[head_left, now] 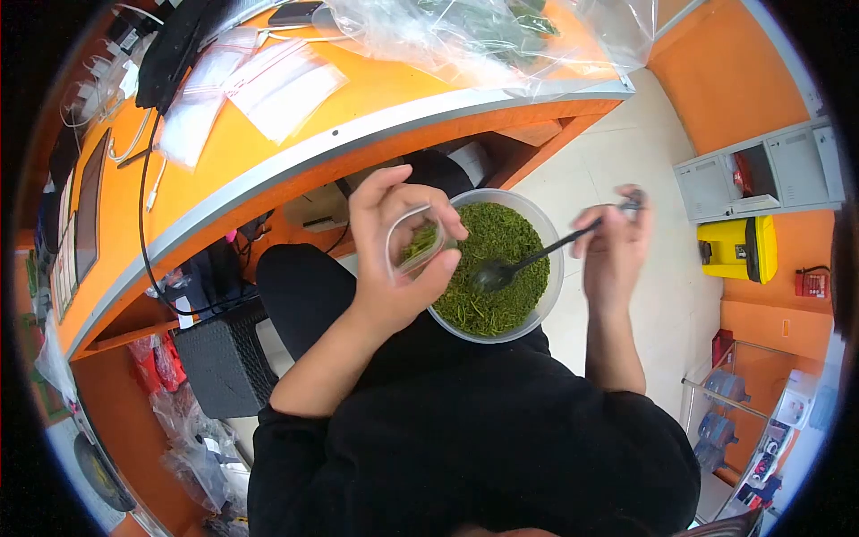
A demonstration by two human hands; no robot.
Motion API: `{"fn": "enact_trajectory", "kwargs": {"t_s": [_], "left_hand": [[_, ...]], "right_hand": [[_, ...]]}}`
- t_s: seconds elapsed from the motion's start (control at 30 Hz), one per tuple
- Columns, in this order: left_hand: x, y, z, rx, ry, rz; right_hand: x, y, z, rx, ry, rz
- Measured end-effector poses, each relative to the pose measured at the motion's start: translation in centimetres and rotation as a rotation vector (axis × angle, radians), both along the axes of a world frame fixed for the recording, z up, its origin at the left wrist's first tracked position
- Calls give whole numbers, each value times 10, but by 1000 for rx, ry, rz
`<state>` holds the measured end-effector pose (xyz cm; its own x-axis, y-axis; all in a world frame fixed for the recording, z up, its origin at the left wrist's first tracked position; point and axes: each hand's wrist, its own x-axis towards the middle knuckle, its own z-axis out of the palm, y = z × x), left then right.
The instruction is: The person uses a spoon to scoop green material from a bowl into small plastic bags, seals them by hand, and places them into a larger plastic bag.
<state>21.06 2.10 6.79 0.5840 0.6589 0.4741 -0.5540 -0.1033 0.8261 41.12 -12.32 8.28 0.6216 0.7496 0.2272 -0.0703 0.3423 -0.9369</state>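
A round translucent tub (556,285) sits at my lap, filled with finely chopped green leaves and stems (506,234). My left hand (386,300) is wrapped round a small clear plastic cup (415,242), tilted over the tub's left side, with some green bits visible in it. In my right hand (612,259), off the tub's right side, is the handle of a black spoon (557,246). The spoon's bowl rests at the surface of the greens, near the middle of the tub.
An orange desk (295,170) curves ahead, carrying zip bags (284,88), cables and a large clear plastic bag (447,40) with greenery. At left stands a black woven stool (224,358). Grey lockers (796,170) and a yellow bin (735,249) are on the right.
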Motion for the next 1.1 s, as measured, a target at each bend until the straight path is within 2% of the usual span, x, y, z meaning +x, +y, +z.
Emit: {"fn": "enact_trajectory", "kwargs": {"t_s": [0.07,0.13,0.2,0.23,0.27,0.33,0.4,0.47,0.5,0.53,0.6,0.67,0.73,0.77,0.8,0.87,1.0,1.07,1.1], "left_hand": [[-1,4,3,39,-5,-31],[2,8,7,-275,68,-124],[2,2,7,-333,25,-171],[2,1,6,-455,26,-258],[3,0,5,-575,26,-345],[6,2,-1,-578,30,-395],[12,-2,-2,-493,150,-366],[12,-2,-4,-444,167,-344],[13,-1,-3,-388,211,-320],[13,-1,-2,-330,255,-295],[9,-1,-3,-246,335,-331],[6,-3,0,-145,407,-355],[9,-13,7,-329,347,-289],[10,-13,7,-257,377,-271],[9,-12,3,-7,466,-150],[7,-9,2,-99,472,-313],[5,-11,3,-100,467,-239],[2,-10,4,-157,314,-259],[2,-11,5,-92,323,-203]], "right_hand": [[-12,12,-21,-174,-93,-44],[-14,19,-26,-210,-100,-4],[-19,24,-24,-179,-19,-53],[-16,25,-28,-201,-178,-114],[-16,25,-28,-200,-176,-118],[-14,25,-27,-402,-664,-328],[-20,26,-18,-326,-714,-392],[-23,21,-5,-369,-1113,-404],[-23,23,3,-299,-1090,-294],[-23,23,12,-297,-1092,-292],[-25,23,23,-378,-1152,45],[-26,27,24,-300,-1136,47],[-26,28,25,-299,-1099,70],[-25,28,24,-257,-1062,72],[-22,28,26,-221,-1076,82],[-18,29,27,-223,-1094,57],[-10,30,28,-200,-1048,46],[-7,29,34,-221,-1099,116],[-6,29,35,-227,-1082,138]]}}
